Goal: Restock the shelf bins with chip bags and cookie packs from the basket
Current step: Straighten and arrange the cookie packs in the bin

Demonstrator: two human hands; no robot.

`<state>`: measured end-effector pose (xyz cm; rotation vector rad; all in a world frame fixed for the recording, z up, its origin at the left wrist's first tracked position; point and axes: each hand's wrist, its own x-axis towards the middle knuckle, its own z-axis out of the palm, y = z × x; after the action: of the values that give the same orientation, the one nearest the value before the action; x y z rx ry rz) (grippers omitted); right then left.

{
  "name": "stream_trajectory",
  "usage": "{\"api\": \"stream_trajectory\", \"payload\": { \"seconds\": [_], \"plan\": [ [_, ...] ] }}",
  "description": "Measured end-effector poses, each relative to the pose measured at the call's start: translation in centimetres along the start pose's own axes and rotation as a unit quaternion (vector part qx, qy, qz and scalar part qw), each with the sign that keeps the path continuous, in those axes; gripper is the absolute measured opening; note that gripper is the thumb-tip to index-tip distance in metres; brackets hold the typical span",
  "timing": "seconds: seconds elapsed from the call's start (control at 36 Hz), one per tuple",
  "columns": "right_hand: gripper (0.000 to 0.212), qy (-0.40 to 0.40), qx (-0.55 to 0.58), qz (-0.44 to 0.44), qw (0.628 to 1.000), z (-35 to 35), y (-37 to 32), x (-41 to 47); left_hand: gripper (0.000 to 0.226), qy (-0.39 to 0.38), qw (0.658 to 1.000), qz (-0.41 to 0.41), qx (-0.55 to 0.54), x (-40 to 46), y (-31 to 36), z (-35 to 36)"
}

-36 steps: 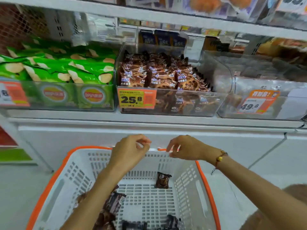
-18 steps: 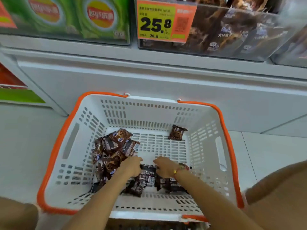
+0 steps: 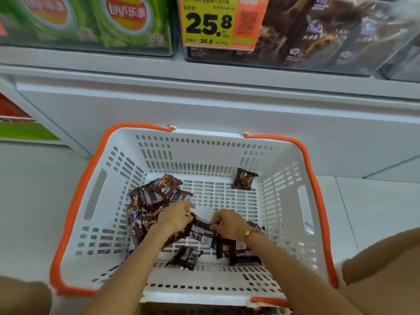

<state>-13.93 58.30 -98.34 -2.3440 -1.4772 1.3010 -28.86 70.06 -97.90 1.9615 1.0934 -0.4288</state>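
Chip bin (image 3: 95,23): up on the shelf, far above the left fingers, packed with green bags. Nothing there has changed; no chip bags show in the basket.

Basket (image 3: 95,196): white, orange rim, on the floor under the shelf. A second ago both hands were up at its far rim; half a second ago they were already down on the packs.

Heap (image 3: 156,194): brown cookie packs piled just beyond and left of the left fingers, lying much as half a second ago.

Left hand (image 3: 176,215): fingers curled down onto the packs at the heap's edge. It looks like it is pinching one, though I cannot tell for sure.

Pack (image 3: 201,231): lies between the two hands, touching both. It seems tugged up a little since half a second ago.

Right hand (image 3: 227,223): fingertips pinch the near edge of that pack, bracelet at the wrist.

Lone pack (image 3: 244,179): far corner, well beyond the right fingers, unmoved.

Cookie bin (image 3: 318,37): on the shelf above, behind the 25.8 tag.

Meaning: gathering has begun, and I would judge the next step is lifting a handful up to the cookie bin.
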Motion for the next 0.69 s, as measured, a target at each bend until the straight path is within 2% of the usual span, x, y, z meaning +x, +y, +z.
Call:
{"api": "stream_trajectory", "payload": {
  "seconds": [0.06,0.14,0.22,0.33,0.39,0.44,0.5,0.56,0.64,0.69],
  "plan": [
    [0.018,0.011,0.024,-0.002,1.000,-1.8,-0.9,0.0,0.045,-0.012,0.999,0.018,-0.048,0.1,0.7,-2.1],
    [0.018,0.040,0.049,-0.028,0.998,-4.9,-2.6,0.0,0.045,-0.023,0.996,0.060,-0.059,-0.4,2.6,-5.5],
    [0.018,0.065,0.069,-0.039,0.995,-9.1,-4.7,-0.8,0.044,-0.024,0.995,0.098,-0.023,-1.8,5.4,-8.8],
    [0.019,0.062,0.136,-0.027,0.988,-15.4,-7.4,-3.1,0.054,-0.005,0.986,0.159,0.045,-4.2,8.9,-12.7],
    [0.018,0.065,0.192,-0.009,0.979,-18.2,-8.3,-4.4,0.054,0.013,0.979,0.202,0.036,-5.3,10.2,-14.1],
    [0.015,0.058,0.272,0.018,0.960,-20.6,-8.8,-5.6,0.046,0.073,0.964,0.255,-0.003,-6.1,11.3,-14.9],
    [0.011,0.043,0.363,0.032,0.930,-22.7,-9.3,-6.7,0.037,0.177,0.936,0.304,-0.022,-6.7,12.5,-15.5],
    [0.007,0.029,0.423,0.028,0.905,-24.4,-9.8,-8.1,0.033,0.249,0.904,0.345,-0.036,-7.6,13.6,-16.2],
    [0.010,0.022,0.449,0.010,0.893,-26.4,-10.7,-10.5,0.024,0.292,0.877,0.379,-0.048,-9.0,15.0,-16.8],
    [0.020,0.052,0.416,-0.013,0.908,-27.5,-11.0,-12.0,0.017,0.304,0.873,0.366,-0.111,-10.0,16.1,-16.8]
  ]
}}
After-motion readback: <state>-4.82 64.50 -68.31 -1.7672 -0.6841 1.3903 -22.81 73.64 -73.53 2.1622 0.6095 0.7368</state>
